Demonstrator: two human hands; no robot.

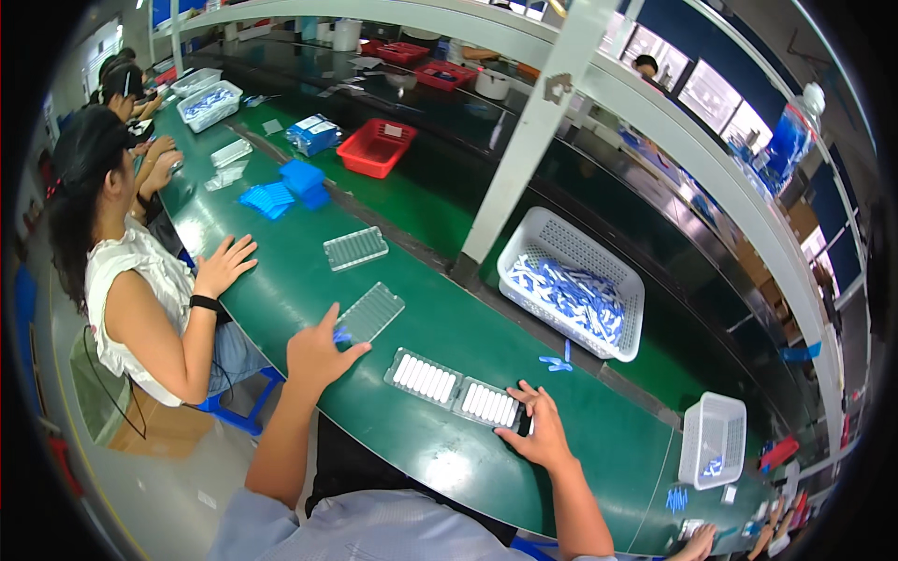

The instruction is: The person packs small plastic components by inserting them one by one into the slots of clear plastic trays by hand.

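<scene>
A green bench (412, 444) is the largest thing. Its curved near edge runs on the person's side of the filled tray (458, 392), with a band of open green between; more open green extends right of the tray. On the tray's far side, the surface meets a dark strip (496, 299). Past that strip, beyond and right of the tray, stands a white perforated basket (585, 245) heaped with blue and white pieces.

The tray lies flat at a slight slant: two shallow, clear halves end to end, each bearing a close row of white, rounded sticks (489, 405). Beyond and left of it lie two clear ribbed trays (372, 313).

The right hand (543, 433) is at the tray's right end, thumb by the near corner, fingers bent toward the far one, moderately parted; whether they grip cannot be told. Left of the tray, the left hand (319, 357) spreads thumb and forefinger wide; a blue piece (342, 334) shows in the gap, held or not I cannot tell. Thin blue strips (558, 360) lie between tray and basket.
</scene>
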